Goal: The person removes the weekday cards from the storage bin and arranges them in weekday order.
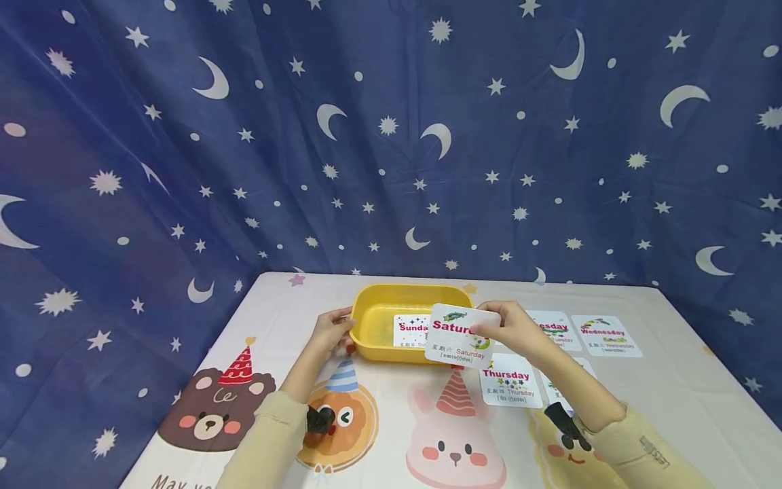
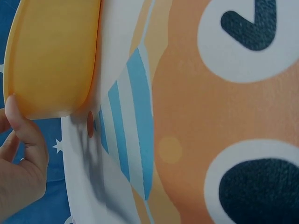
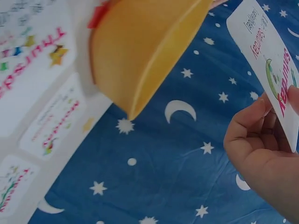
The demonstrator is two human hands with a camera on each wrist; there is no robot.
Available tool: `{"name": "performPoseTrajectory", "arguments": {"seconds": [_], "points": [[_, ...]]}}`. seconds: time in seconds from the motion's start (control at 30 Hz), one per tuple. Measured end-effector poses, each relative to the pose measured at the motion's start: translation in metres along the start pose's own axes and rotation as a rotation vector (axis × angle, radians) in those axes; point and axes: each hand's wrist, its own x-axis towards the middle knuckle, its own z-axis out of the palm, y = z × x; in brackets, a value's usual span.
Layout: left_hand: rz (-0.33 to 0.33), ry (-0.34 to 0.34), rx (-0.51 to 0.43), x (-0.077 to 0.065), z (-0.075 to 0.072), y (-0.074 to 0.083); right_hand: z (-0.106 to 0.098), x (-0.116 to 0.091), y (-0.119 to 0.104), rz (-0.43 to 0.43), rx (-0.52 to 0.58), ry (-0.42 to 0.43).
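Note:
My left hand (image 1: 332, 331) grips the left end of a yellow plastic bin (image 1: 391, 355), its thumb on the rim in the left wrist view. A white "Sunday" flashcard (image 1: 408, 331) lies inside the bin. Between thumb and fingers of my right hand (image 1: 510, 327), a "Saturday" flashcard (image 1: 459, 343) is pinched, tilted up over the bin's right front side. The right wrist view shows the fingers behind this card (image 3: 268, 65) and the thumb on its printed face. The Saturday card covers part of the Sunday card in the head view.
A "Thursday" card (image 1: 510, 382) and a "Wednesday" card (image 1: 607, 335) lie right of the bin. The "Tuesday" card (image 1: 557, 331) and another card (image 1: 552, 390) are partly behind my right arm. A "Monday" card (image 3: 53, 116) shows in the right wrist view. A starry blue curtain (image 1: 391, 204) hangs behind the table.

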Motion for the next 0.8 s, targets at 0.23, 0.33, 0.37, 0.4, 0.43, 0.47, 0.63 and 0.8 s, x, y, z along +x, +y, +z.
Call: {"name": "performPoseTrajectory", "arguments": {"seconds": [0.23, 0.33, 0.37, 0.4, 0.43, 0.47, 0.63, 0.8], "points": [[-0.035, 0.002, 0.002, -0.004, 0.003, 0.008, -0.007, -0.025, 0.018, 0.036, -0.055, 0.020], [-0.038, 0.006, 0.006, -0.005, 0.003, 0.009, -0.009, -0.033, 0.026, 0.050, -0.057, 0.016], [-0.039, 0.007, 0.009, -0.005, 0.003, 0.009, -0.009, -0.035, 0.029, 0.055, -0.057, 0.011], [-0.033, 0.006, 0.010, -0.004, 0.003, 0.009, -0.010, -0.037, 0.032, 0.058, -0.054, 0.002], [-0.031, 0.008, 0.012, -0.004, 0.003, 0.008, -0.011, -0.039, 0.035, 0.061, -0.054, -0.007], [-0.025, 0.006, 0.015, -0.004, 0.003, 0.009, -0.012, -0.041, 0.037, 0.064, -0.057, -0.016], [0.006, -0.001, -0.004, -0.005, 0.002, 0.008, -0.027, -0.049, 0.052, 0.090, -0.056, -0.073], [-0.023, 0.004, 0.001, -0.004, 0.002, 0.009, -0.045, -0.059, 0.071, 0.101, 0.034, -0.151]]}}
